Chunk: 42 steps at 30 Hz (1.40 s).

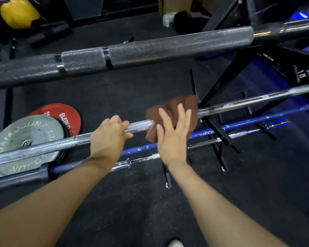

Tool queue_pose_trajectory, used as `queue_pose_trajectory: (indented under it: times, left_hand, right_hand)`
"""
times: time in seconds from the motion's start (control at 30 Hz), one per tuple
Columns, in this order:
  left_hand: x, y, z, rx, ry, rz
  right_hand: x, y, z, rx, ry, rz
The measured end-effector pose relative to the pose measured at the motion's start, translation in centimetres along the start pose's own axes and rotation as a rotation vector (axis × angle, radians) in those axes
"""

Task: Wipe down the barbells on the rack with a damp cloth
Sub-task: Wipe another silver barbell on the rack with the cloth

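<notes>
Now a silver bar (61,144) is being wiped, mid-frame.
It is gripped by the left hand (109,135); a brown cloth (171,111) is pressed flat-fingered by the right hand (171,138), to be slid rightward next.

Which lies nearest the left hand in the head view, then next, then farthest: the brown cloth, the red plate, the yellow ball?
1. Brown cloth, just right of the left hand, on the same bar.
2. Red plate, on the floor to its left.
3. Yellow ball, far upper left.

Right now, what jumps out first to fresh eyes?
Centre frame: the right hand presses a brown cloth onto a chrome barbell, while the left hand grips the same bar. Above, a thick dark knurled bar spans the frame; red and grey plates lie lower left.
</notes>
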<state>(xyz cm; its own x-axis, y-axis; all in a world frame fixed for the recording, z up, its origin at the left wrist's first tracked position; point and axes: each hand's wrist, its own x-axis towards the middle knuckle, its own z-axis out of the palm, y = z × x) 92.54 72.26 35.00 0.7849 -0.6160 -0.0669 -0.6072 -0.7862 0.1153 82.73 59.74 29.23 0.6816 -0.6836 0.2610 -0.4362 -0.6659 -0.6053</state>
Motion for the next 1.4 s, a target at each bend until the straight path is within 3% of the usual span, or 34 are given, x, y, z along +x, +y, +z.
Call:
queue_pose_trajectory:
  times: [0.1,0.2,0.37,0.47,0.57,0.67,0.77,0.9,0.97,1.13,1.3,1.4]
  left_hand:
    - [0.2,-0.1,0.1,-0.004,0.008,0.008]
    - [0.2,-0.2,0.1,-0.003,0.013,0.011]
    - [0.0,0.0,0.4,-0.024,0.014,0.010]
    - [0.1,0.1,0.2,0.004,-0.011,-0.005]
    - [0.2,0.1,0.0,-0.004,-0.031,-0.024]
    - [0.0,0.1,0.0,-0.025,-0.038,-0.043]
    - [-0.3,0.2,0.2,-0.041,-0.012,-0.062]
    - [-0.3,0.4,0.7,-0.043,0.036,-0.065]
    - [-0.3,0.4,1.1,-0.050,0.076,-0.058]
    - [-0.4,-0.1,1.2,-0.096,0.084,-0.050]
    - [-0.4,-0.2,1.2,-0.120,0.084,-0.069]
    - [-0.3,-0.1,1.3,-0.105,0.095,-0.064]
  right_hand:
    - [0.8,1.1,-0.6,-0.018,-0.087,-0.091]
    - [2.3,2.7,-2.1,-0.027,-0.128,-0.038]
    - [1.7,0.6,-0.3,0.092,0.078,0.128]
    - [-0.3,-1.6,1.3,0.053,-0.011,-0.049]
    - [0.0,-0.3,-0.4,-0.228,0.018,-0.193]
    - [1.8,2.7,-2.5,-0.442,0.027,-0.463]
    - [3.1,4.4,-2.1,-0.426,-0.028,-0.639]
    - [5.1,4.4,-1.0,-0.448,0.006,-0.703]
    - [6.1,3.6,-0.8,-0.488,0.057,-0.690]
    - [6.3,1.8,-0.3,-0.398,0.178,-0.456]
    - [2.3,4.4,0.6,-0.349,0.078,-0.578]
    - [3.6,4.1,0.8,-0.367,0.146,-0.627]
